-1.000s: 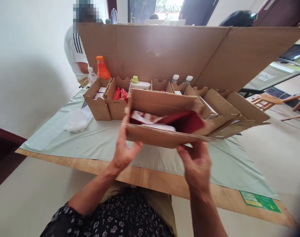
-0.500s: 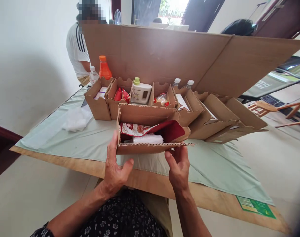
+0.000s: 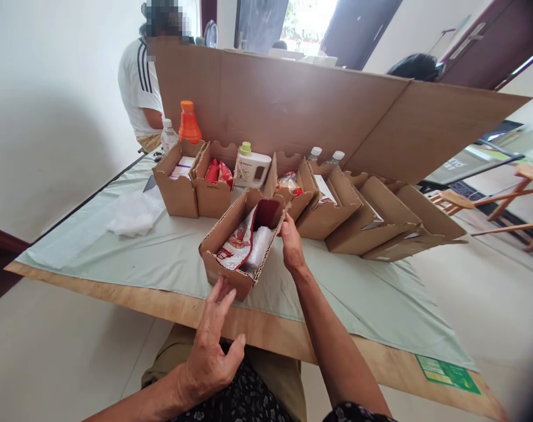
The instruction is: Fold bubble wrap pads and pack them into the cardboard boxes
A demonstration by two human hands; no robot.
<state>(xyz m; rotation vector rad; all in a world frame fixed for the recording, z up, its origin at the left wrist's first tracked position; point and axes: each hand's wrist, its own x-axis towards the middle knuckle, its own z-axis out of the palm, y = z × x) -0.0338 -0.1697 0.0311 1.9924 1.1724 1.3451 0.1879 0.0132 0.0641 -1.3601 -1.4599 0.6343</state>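
A small open cardboard box [image 3: 225, 275] rests on the pale green cloth, turned so its long side runs away from me. Inside lie a red and white packet [image 3: 239, 241] and a white wrapped roll [image 3: 260, 246]. My right hand [image 3: 290, 244] grips the box's far right corner, fingers curled on the cardboard edge. My left hand [image 3: 211, 346] hovers just in front of the box's near end, fingers spread and holding nothing, fingertips close to the cardboard.
A row of similar cardboard boxes [image 3: 214, 190] stands behind, backed by a tall cardboard sheet [image 3: 293, 105]. An orange bottle [image 3: 188, 123], a white jug [image 3: 251, 167] and clear bottles sit among them. A crumpled plastic bag [image 3: 137, 214] lies left. Another person [image 3: 139, 88] sits beyond.
The box came down onto the cloth and turned lengthwise. My left hand let go and drew back toward me. My right hand slid to the far corner.
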